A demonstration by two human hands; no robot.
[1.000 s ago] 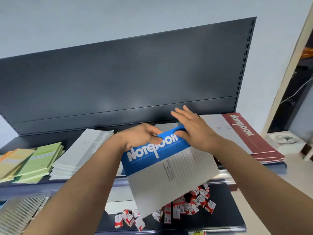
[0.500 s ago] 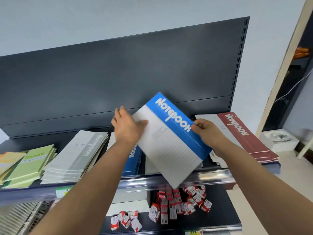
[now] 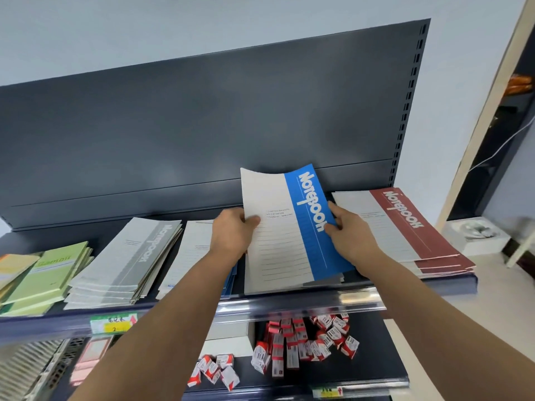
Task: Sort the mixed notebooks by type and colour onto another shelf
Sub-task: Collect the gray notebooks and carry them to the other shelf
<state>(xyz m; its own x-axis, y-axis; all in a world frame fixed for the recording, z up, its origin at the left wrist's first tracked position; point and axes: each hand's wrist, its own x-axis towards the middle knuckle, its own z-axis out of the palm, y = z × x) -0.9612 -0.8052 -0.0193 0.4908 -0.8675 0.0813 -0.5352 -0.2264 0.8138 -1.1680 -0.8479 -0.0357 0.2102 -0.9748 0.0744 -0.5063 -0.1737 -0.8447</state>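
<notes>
The blue notebook (image 3: pixel 292 227) is held tilted over the shelf (image 3: pixel 318 302), its near edge low by the front rail, between a pile (image 3: pixel 191 250) half hidden behind the left forearm and the red stack (image 3: pixel 405 227). The left hand (image 3: pixel 231 230) pinches its white edge and the right hand (image 3: pixel 347 233) grips its blue edge. This looks like the placing step: next it needs lowering flat, squared with its own colour and clear of the red stack.
</notes>
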